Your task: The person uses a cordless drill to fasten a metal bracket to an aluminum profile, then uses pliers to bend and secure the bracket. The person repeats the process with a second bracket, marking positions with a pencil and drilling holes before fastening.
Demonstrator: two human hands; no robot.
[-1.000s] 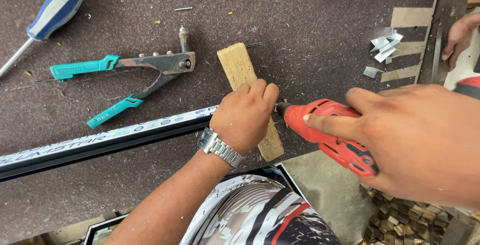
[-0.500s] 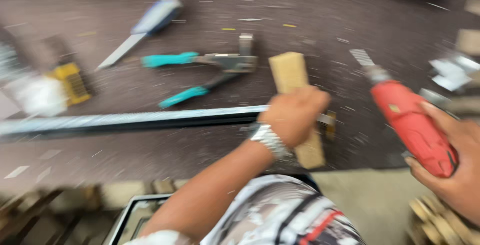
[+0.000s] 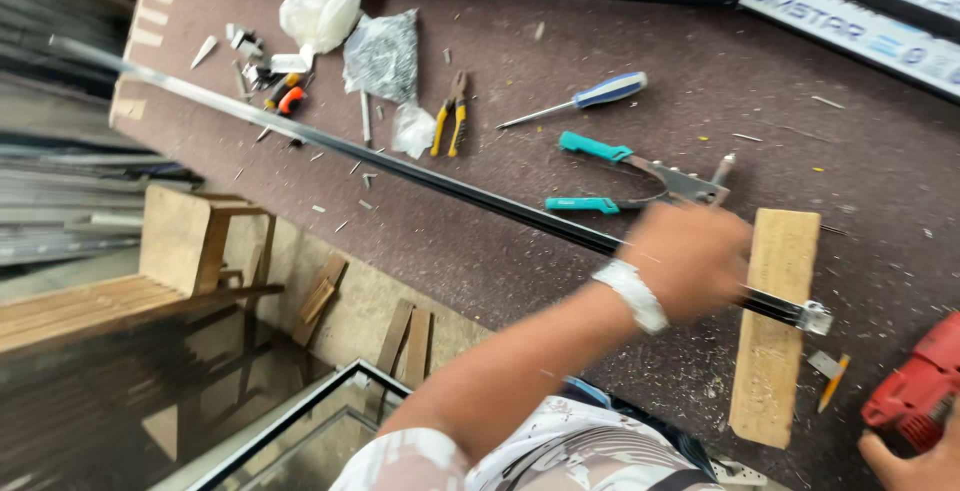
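Fingers of the left hand (image 3: 690, 261) clamp the slim black metal strip (image 3: 420, 179) against a rough wooden block (image 3: 772, 341).

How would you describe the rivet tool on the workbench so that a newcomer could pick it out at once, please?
On the dark brown workbench, look just beyond the long black metal strip that the left hand grips. The hand riveter lies there, between the strip and a blue-handled screwdriver. Its two teal grips and bare metal head distinguish it from the smaller yellow-handled pliers.
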